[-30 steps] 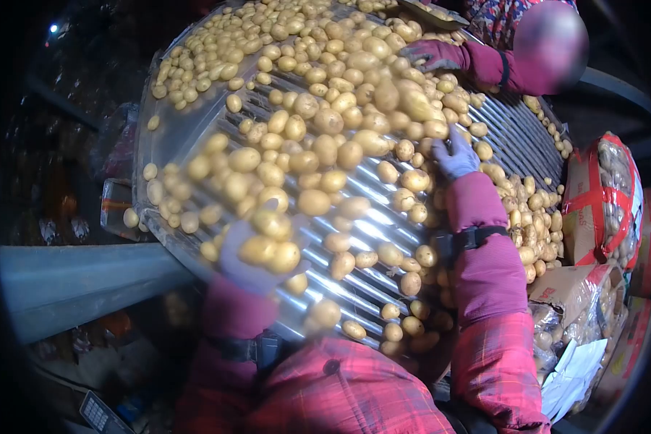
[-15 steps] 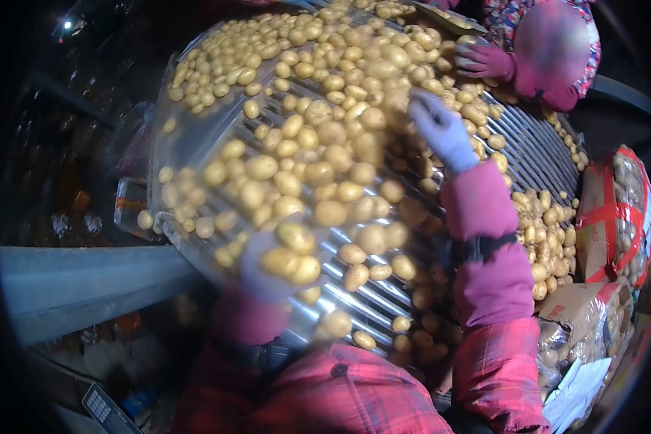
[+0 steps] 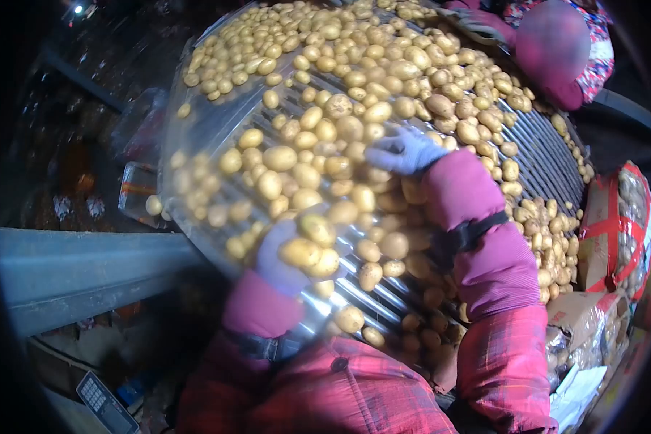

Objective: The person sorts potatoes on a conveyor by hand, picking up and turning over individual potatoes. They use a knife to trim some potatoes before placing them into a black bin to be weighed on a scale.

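Many yellow potatoes [image 3: 278, 158] lie over a slatted metal table [image 3: 372, 304]. My left hand [image 3: 278, 257], in a pale glove, is low at the left of the table, its fingers wrapped round several potatoes [image 3: 300, 253]. My right hand [image 3: 405, 150], also gloved, is over the middle of the heap with its fingers apart, palm down. Potatoes lie around and under its fingertips; I see none held in it.
Another person's gloved hand [image 3: 477, 23] reaches in at the top right. Packed potato bags [image 3: 618, 228] stand at the right edge. A metal beam [image 3: 94, 271] runs at the left, with a keypad device [image 3: 107, 403] below.
My right hand has moved left and down over the heap. My left hand still holds its potatoes. The other person's hand has moved up towards the top edge.
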Demonstrator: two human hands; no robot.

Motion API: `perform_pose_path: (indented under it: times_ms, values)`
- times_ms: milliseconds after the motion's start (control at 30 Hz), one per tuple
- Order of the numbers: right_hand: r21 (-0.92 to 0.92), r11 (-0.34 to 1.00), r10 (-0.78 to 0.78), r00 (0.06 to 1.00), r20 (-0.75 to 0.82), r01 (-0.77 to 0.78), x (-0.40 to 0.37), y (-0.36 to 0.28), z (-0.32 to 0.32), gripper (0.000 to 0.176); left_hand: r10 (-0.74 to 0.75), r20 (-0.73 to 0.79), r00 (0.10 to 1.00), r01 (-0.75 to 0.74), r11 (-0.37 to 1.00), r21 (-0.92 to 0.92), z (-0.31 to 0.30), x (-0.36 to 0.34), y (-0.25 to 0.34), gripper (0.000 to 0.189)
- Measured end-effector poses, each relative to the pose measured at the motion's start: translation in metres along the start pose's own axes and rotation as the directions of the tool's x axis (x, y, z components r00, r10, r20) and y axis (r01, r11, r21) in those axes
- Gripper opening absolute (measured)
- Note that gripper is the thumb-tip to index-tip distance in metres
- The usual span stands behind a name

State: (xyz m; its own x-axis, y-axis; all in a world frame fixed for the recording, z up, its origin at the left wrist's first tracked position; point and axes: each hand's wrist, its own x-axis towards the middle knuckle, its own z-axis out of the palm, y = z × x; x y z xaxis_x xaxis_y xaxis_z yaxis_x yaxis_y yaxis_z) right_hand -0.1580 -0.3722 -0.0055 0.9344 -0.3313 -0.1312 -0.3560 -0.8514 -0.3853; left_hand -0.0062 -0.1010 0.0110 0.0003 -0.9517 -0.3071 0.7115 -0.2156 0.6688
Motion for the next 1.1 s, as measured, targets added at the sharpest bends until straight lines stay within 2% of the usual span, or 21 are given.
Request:
perform_pose_path:
  times_ms: [100, 167, 233, 267, 300, 333, 367, 400, 433, 467, 500, 533, 567, 700, 733, 800, 867, 900, 933, 1033, 1100]
  values:
    - [0.158, 0.987, 0.038, 0.965, -0.261, 0.003, -0.038, -0.034, 0.017, 0.046, 0.151, -0.061, 0.987, -0.117, 0.92, 0.375, 0.016, -0.009, 0.003, 0.043]
    - [-0.038, 0.999, 0.004, 0.938, -0.346, -0.018, -0.059, -0.052, 0.033, 0.053, 0.121, 0.0, 0.993, -0.112, 0.923, 0.368, 0.018, -0.011, 0.004, 0.043]
    - [-0.079, 0.997, -0.007, 0.957, -0.291, -0.017, -0.081, -0.076, 0.035, 0.058, 0.035, -0.131, 0.991, -0.03, 0.999, 0.044, 0.006, -0.013, -0.007, 0.047]
    - [0.138, 0.99, 0.025, 0.96, -0.279, 0.015, -0.094, -0.079, 0.032, 0.059, 0.095, -0.134, 0.986, -0.069, 0.98, 0.184, 0.013, -0.014, -0.007, 0.053]
    - [0.34, 0.94, 0.051, 0.962, -0.268, 0.045, -0.107, -0.075, 0.025, 0.059, 0.001, -0.015, 1.0, -0.001, 0.999, 0.053, 0.003, -0.01, -0.004, 0.054]
    - [0.616, 0.784, 0.245, 0.949, -0.197, -0.075, -0.128, -0.068, 0.012, 0.059, 0.049, -0.02, 0.999, -0.046, 0.991, 0.126, 0.007, -0.011, -0.005, 0.055]
    - [0.503, 0.825, 0.445, 0.845, -0.296, -0.258, -0.149, -0.057, -0.007, 0.055, 0.099, -0.022, 0.995, -0.093, 0.976, 0.199, 0.013, -0.016, -0.004, 0.055]
    - [0.516, 0.766, 0.594, 0.728, -0.341, -0.383, -0.176, -0.035, -0.021, 0.053, 0.228, -0.036, 0.973, -0.168, 0.805, 0.569, 0.024, -0.017, -0.009, 0.052]
    - [0.682, 0.603, 0.767, 0.537, -0.352, -0.414, -0.206, -0.018, -0.026, 0.052, 0.311, -0.144, 0.939, -0.265, 0.925, 0.271, 0.025, -0.016, -0.021, 0.049]
    - [0.093, 0.695, 0.621, 0.53, -0.578, -0.713, -0.254, 0.037, -0.022, 0.055, 0.293, -0.134, 0.947, -0.272, 0.95, 0.156, 0.037, -0.021, -0.011, 0.054]
    - [0.04, 0.361, 0.835, 0.304, -0.458, -0.932, -0.287, 0.053, -0.021, 0.059, 0.277, -0.122, 0.953, -0.274, 0.961, 0.04, 0.049, -0.027, 0.0, 0.064]
    - [0.082, 0.247, 0.946, 0.222, -0.234, -0.965, -0.306, 0.049, -0.021, 0.063, 0.255, -0.222, 0.941, -0.261, 0.965, 0.003, 0.044, -0.024, -0.009, 0.067]
    - [-0.024, 0.227, 0.883, 0.216, -0.416, -0.974, -0.31, 0.054, -0.004, 0.066, 0.485, 0.093, 0.87, -0.479, 0.874, -0.074, 0.043, -0.028, -0.008, 0.063]
    - [0.288, 0.403, 0.907, 0.338, -0.249, -0.869, -0.306, 0.06, 0.003, 0.071, 0.173, -0.145, 0.974, -0.159, 0.982, 0.101, 0.058, -0.032, 0.007, 0.055]
    - [0.557, 0.166, 0.981, 0.193, -0.009, -0.814, -0.285, 0.034, -0.009, 0.067, 0.289, -0.04, 0.956, -0.289, 0.957, 0.017, 0.052, -0.033, -0.001, 0.058]
    - [0.64, 0.29, 0.936, 0.35, -0.034, -0.712, -0.271, 0.028, 0.007, 0.063, 0.414, 0.042, 0.909, -0.41, 0.909, -0.08, 0.042, -0.031, -0.01, 0.062]
    - [0.68, 0.383, 0.885, 0.459, -0.077, -0.625, -0.256, 0.016, 0.024, 0.061, 0.485, 0.051, 0.873, -0.469, 0.807, 0.359, 0.033, -0.026, -0.014, 0.073]
    - [0.709, 0.408, 0.871, 0.478, -0.113, -0.576, -0.242, -0.01, 0.028, 0.061, 0.431, 0.027, 0.902, -0.43, 0.892, 0.137, 0.025, -0.029, -0.017, 0.082]
    - [0.885, 0.371, 0.821, 0.545, -0.171, -0.281, -0.236, -0.021, 0.039, 0.062, 0.375, 0.003, 0.927, -0.371, 0.915, 0.161, 0.027, -0.032, -0.014, 0.083]
    - [0.82, 0.348, 0.845, 0.531, -0.064, -0.455, -0.214, -0.064, 0.039, 0.062, 0.267, -0.052, 0.962, -0.252, 0.946, 0.202, 0.032, -0.035, -0.007, 0.08]
    - [0.708, 0.417, 0.809, 0.588, -0.002, -0.571, -0.202, -0.121, 0.041, 0.067, 0.423, 0.073, 0.903, -0.423, 0.847, 0.322, 0.019, -0.03, -0.018, 0.078]
